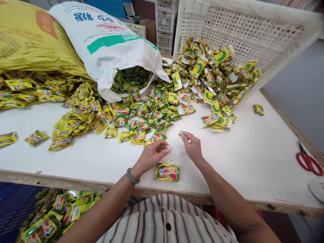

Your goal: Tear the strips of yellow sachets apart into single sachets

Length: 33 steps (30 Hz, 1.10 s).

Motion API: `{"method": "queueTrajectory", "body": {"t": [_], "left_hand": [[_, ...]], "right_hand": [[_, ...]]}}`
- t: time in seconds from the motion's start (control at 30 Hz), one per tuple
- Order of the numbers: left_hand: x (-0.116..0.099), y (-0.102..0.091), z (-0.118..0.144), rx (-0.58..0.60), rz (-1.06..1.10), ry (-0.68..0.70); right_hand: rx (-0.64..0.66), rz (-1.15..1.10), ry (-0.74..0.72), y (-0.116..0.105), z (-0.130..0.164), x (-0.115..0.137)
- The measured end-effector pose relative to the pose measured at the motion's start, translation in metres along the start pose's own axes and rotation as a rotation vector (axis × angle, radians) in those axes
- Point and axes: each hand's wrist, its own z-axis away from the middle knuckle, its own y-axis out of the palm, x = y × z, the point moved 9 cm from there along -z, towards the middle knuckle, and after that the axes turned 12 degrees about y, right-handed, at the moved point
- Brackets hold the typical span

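Note:
My left hand (155,154) hovers over the white table (227,162) with loosely bent fingers, thumb and forefinger close but not gripping anything I can see. My right hand (192,147) is a little further right, its forefinger reaching forward and the other fingers curled; nothing shows in it. Just below my left hand, a flat yellow-green candy box (167,172) printed "TWINS" lies on the table, apart from both hands. Beyond my fingers spreads a pile of small green candy packets (158,116), with yellow candy packets (83,118) to its left.
A white sack (108,37) spills green packets; a yellow sack (32,37) lies beside it. At the right, a tipped white basket (243,23) spills small cartons (207,67). Red scissors (307,162) lie near the right edge. A blue crate (15,212) stands below the table's front edge.

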Motion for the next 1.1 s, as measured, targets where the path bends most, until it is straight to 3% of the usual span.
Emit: {"method": "queueTrajectory", "body": {"t": [0.07, 0.13, 0.2, 0.27, 0.37, 0.43, 0.53, 0.67, 0.8, 0.9, 0.97, 1.1], "left_hand": [[-0.009, -0.039, -0.001, -0.221, -0.298, 0.055], [-0.013, -0.069, -0.001, -0.347, -0.605, 0.013], [-0.013, -0.082, -0.004, -0.322, -0.856, -0.02], [-0.01, -0.081, -0.008, -0.23, -1.0, 0.011], [-0.004, -0.074, -0.005, -0.143, -1.045, 0.097], [-0.001, -0.072, -0.001, -0.117, -1.029, 0.133], [0.0, -0.073, 0.002, -0.118, -0.963, 0.129], [0.005, -0.078, 0.003, -0.225, -0.784, 0.0], [0.009, -0.075, 0.002, -0.341, -0.424, -0.006], [0.023, -0.062, -0.001, -0.316, 0.019, -0.063], [0.029, -0.052, -0.003, -0.3, 0.23, -0.116], [0.027, -0.041, -0.007, -0.306, 0.352, -0.132]], "right_hand": [[-0.066, 0.07, -0.011, -0.011, -0.008, 0.002], [-0.011, 0.117, -0.083, -0.004, -0.012, 0.014], [0.098, 0.129, -0.167, 0.018, -0.012, 0.031], [0.2, 0.176, -0.23, 0.047, -0.011, 0.046], [0.361, 0.354, -0.307, 0.093, -0.007, 0.056], [0.423, 0.481, -0.327, 0.112, -0.004, 0.054], [0.407, 0.569, -0.256, 0.113, -0.006, 0.044], [0.427, 0.502, -0.177, 0.099, -0.003, 0.035], [0.363, 0.166, -0.03, 0.071, -0.001, 0.026], [0.379, -0.159, 0.175, 0.056, 0.001, 0.009], [0.417, -0.298, 0.237, 0.052, 0.004, 0.006], [0.474, -0.415, 0.276, 0.057, 0.007, 0.006]]}}
